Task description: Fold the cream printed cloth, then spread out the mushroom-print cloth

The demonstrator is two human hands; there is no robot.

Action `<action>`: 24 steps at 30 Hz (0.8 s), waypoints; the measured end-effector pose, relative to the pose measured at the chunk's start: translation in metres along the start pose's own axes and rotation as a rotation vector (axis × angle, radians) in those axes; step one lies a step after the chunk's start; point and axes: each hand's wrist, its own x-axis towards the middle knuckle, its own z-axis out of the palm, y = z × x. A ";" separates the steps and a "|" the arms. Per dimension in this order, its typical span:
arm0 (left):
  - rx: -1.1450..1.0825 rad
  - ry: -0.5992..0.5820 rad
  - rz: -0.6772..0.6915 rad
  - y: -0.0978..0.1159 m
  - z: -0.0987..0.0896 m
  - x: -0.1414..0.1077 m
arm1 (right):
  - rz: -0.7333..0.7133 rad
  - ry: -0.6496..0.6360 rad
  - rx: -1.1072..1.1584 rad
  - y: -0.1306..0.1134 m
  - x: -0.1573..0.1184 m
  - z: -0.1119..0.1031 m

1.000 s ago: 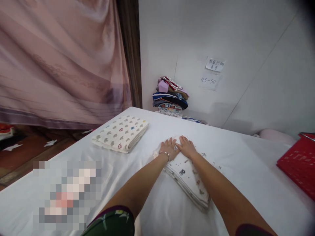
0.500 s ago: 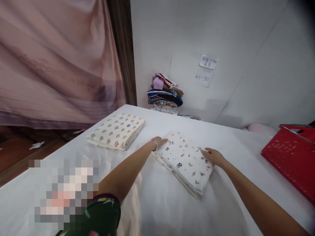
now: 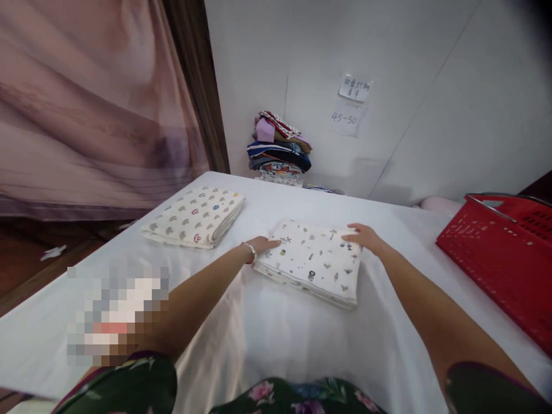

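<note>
A folded white cloth (image 3: 313,259) with small grey and green plant prints lies on the white-covered table (image 3: 293,339) in front of me. My left hand (image 3: 261,247), a bracelet on its wrist, grips the cloth's left edge with fingers over the top. At the upper right corner my right hand (image 3: 364,237) holds the same cloth, fingertips on its printed face. The undersides of both grips are hidden. Farther left rests a second folded cloth (image 3: 194,218), cream with grey, red and blue mushroom-like prints, touched by neither hand.
A red plastic basket (image 3: 495,259) with a metal handle stands at the right. Behind the table's far edge is a stack of folded clothes (image 3: 280,146) against the wall. A pink curtain (image 3: 99,115) hangs at the left. A blurred patch (image 3: 121,316) covers something at lower left.
Both hands have turned the plant-print cloth counterclockwise, so its near edge lies more level across my view. The whole view has shifted slightly, and more of the red basket shows.
</note>
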 end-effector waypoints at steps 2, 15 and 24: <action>-0.176 -0.054 -0.032 -0.010 0.008 -0.007 | 0.063 0.076 0.111 -0.003 0.004 0.004; -0.534 -0.196 -0.125 -0.019 0.019 -0.036 | 0.282 0.040 0.229 0.029 -0.113 0.037; -0.519 -0.038 -0.093 -0.019 0.032 -0.031 | 0.350 0.005 0.348 0.011 -0.148 0.041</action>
